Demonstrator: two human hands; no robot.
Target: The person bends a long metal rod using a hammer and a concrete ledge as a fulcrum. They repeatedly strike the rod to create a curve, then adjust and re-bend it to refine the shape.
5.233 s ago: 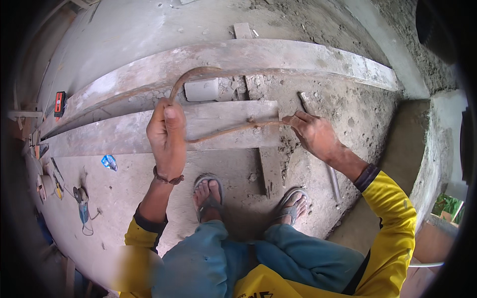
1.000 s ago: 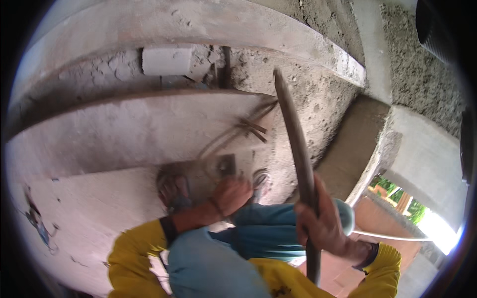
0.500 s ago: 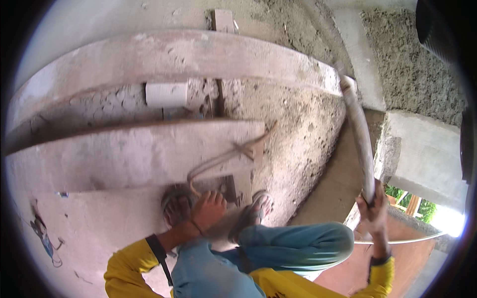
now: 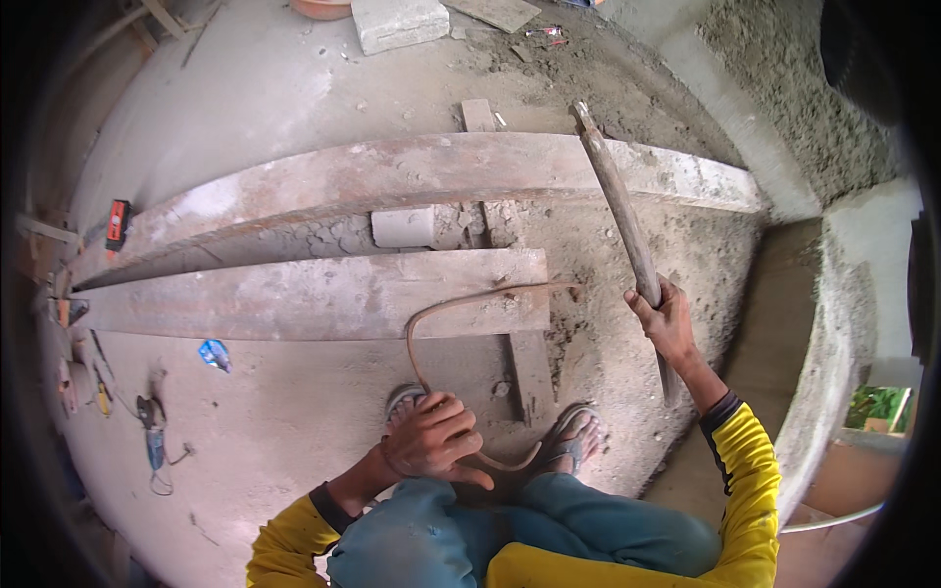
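A rough wooden stick (image 4: 622, 201) is in my right hand (image 4: 669, 318), whose fingers wrap round its lower part. The stick slants up to the left, its top end over the far plank (image 4: 470, 162). Near my knees, my left hand (image 4: 436, 436) is closed round a thin, bent brown rod (image 4: 416, 343), with the thumb sticking out. The rod curves up onto the near plank (image 4: 323, 294) and reaches past that plank's right end. Its other end (image 4: 524, 461) shows below my hand, between my sandalled feet. My palm hides the gripped stretch.
A pale curved piece (image 4: 403, 226) and rubble sit between the planks. Lying to the left are a blue packet (image 4: 214, 356), an angle grinder (image 4: 153, 441) with a cord and a red-black tool (image 4: 118, 225). A concrete block (image 4: 400, 24) is at the back. A trench-like edge (image 4: 755, 353) runs along the right.
My right hand has moved up and left, and the stick's top has swung left over the far plank. My left hand stays on the rod. The whole view has shifted.
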